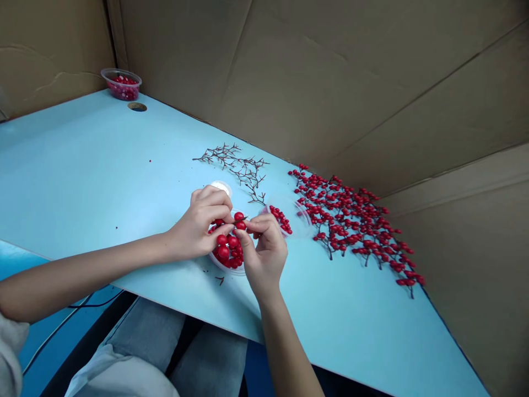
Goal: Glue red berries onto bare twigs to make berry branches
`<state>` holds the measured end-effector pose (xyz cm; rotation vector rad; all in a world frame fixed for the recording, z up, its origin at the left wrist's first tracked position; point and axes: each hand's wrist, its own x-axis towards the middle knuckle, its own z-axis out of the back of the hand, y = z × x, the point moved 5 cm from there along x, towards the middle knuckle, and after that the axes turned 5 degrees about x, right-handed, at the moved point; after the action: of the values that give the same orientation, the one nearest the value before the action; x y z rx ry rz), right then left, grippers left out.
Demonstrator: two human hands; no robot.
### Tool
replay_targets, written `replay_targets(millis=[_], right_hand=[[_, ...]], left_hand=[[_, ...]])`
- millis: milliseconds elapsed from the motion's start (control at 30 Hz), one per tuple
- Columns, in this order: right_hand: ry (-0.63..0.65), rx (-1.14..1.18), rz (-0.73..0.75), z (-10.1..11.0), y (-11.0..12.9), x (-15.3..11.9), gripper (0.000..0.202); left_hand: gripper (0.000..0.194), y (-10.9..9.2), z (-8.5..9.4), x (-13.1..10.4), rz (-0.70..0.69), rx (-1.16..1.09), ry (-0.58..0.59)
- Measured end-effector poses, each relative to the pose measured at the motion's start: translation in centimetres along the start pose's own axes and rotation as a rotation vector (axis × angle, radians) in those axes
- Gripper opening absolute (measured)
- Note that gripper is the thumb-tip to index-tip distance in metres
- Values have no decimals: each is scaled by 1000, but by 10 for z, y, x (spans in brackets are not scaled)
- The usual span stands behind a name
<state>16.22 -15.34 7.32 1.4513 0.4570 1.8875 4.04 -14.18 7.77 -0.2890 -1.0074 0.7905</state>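
My left hand (210,220) and my right hand (266,248) meet close together near the table's front edge, both with fingers pinched. Between them is an artificial berry branch (223,252) with a dark stem and shiny red berries. Its ends are partly hidden by my fingers. Right beneath lies a clear round tub (221,264) with loose red berries in it, partly covered by my hands. Just behind my left hand stands a small round container with white contents (223,186). Past my right hand, a tipped clear tub holds more red berries (281,220).
Bare brown twigs (235,162) lie behind my hands. A large heap of finished-looking red berry branches (355,220) covers the right side. Another tub of berries (123,88) stands in the far left corner, by a round hole (137,106). Cardboard walls (289,82) border the table.
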Motion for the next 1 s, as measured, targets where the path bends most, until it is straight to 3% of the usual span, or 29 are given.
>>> replay_targets(millis=[333, 533, 767, 1000], right_hand=[[-35, -55, 38, 2, 5, 1, 13], [-46, -188, 151, 3, 13, 1, 24], [-95, -275, 247, 4, 22, 1, 23], [-4, -316, 242, 0, 21, 2, 20]], left_hand=[[14, 1, 2, 1, 49, 2, 12], [12, 1, 1, 1, 75, -35, 20], [12, 3, 0, 1, 87, -62, 41], [15, 7, -3, 3, 132, -126, 92]])
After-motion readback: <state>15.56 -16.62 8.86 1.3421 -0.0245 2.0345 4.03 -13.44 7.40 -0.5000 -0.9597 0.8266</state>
